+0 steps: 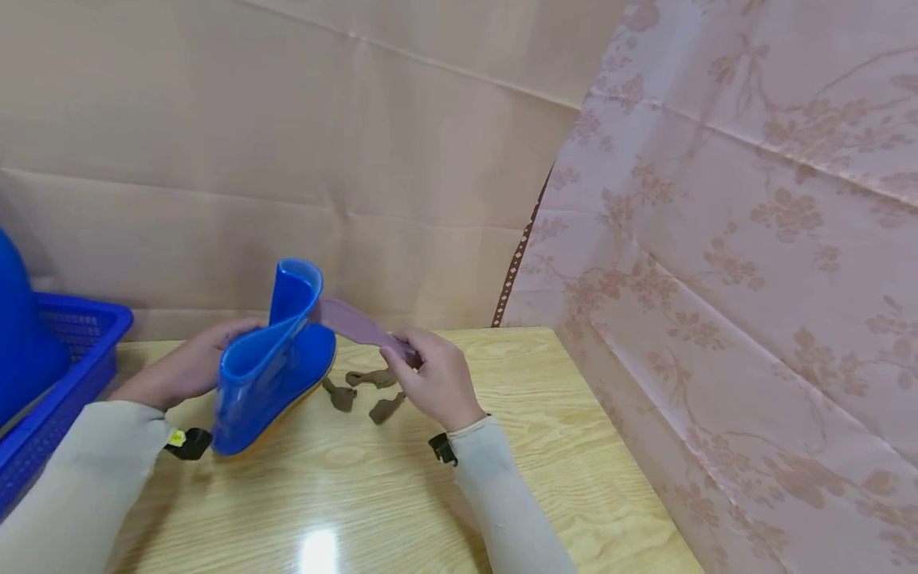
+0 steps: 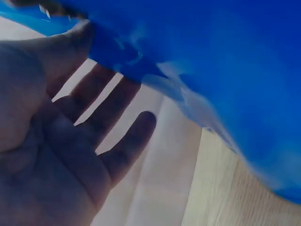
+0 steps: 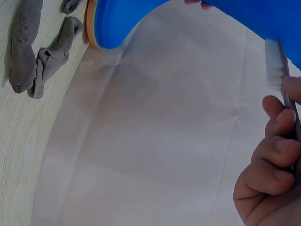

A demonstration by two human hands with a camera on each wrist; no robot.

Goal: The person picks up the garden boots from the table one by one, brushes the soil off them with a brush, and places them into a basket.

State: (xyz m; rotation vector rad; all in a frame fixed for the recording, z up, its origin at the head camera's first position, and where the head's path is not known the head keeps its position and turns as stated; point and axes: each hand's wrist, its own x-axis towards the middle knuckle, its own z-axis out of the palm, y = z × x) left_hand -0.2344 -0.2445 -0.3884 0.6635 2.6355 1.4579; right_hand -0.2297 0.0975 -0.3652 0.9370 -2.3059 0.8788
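A glossy blue rain boot (image 1: 247, 399) with an orange-yellow sole tilts above the table in the head view. My left hand (image 1: 204, 363) holds it from the left side. In the left wrist view the thumb lies against the boot's edge and the fingertips pass behind the blue surface. My right hand (image 1: 437, 379) grips the handle of a mauve brush (image 1: 351, 323). White bristles show in the right wrist view, close against the blue boot (image 3: 225, 7). Brown clay-like lumps (image 1: 343, 396) lie on the table between the boot and my right hand.
The wood-grain table (image 1: 402, 494) runs up to a beige cloth (image 1: 402, 199) at the back and a pink floral cloth (image 1: 717, 279) on the right. A blue plastic basket (image 1: 107, 319) stands at the left with a large blue object (image 1: 25, 335) in it.
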